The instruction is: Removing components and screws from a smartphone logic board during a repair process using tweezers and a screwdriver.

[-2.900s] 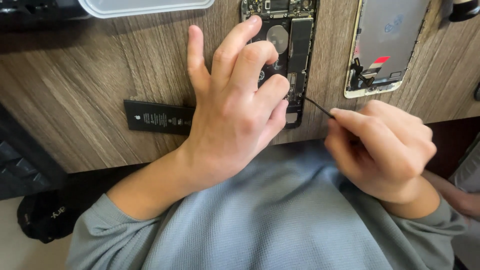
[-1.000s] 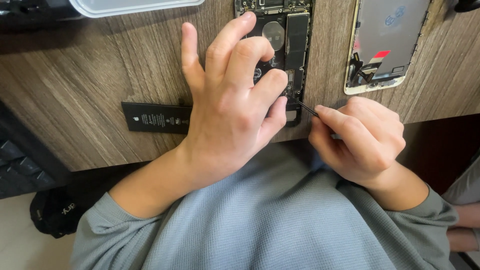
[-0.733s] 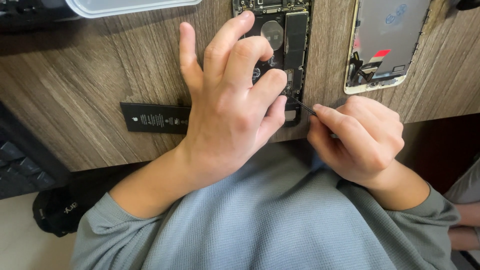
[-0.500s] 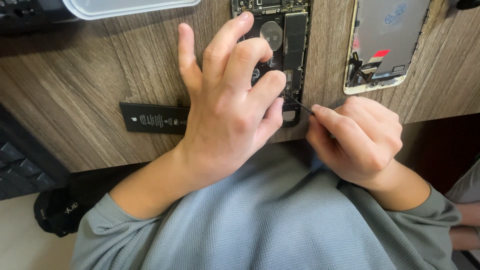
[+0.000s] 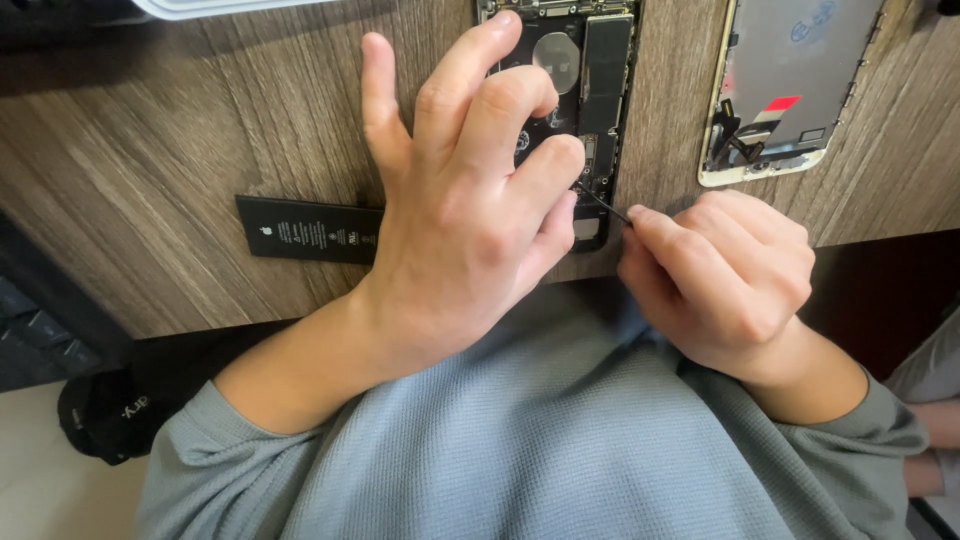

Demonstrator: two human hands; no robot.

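Observation:
An opened phone body (image 5: 590, 70) with its black inner parts exposed lies on the wooden table (image 5: 180, 140) near the front edge. My left hand (image 5: 460, 210) rests on top of it, fingers spread and pressing down on its lower half. My right hand (image 5: 715, 280) pinches a thin dark tool (image 5: 603, 207) whose tip points into the phone's lower end, just under my left fingertips. A flat black battery (image 5: 305, 230) lies on the table beside my left hand, partly hidden under it.
The detached phone screen (image 5: 785, 90) lies face down to the right of the phone body. A white tray edge (image 5: 220, 6) shows at the top left. A dark bag (image 5: 110, 415) sits on the floor at the lower left.
My right hand has moved left, bringing the tool tip closer under my left fingers. My left hand has stayed on the phone, shifting only slightly.

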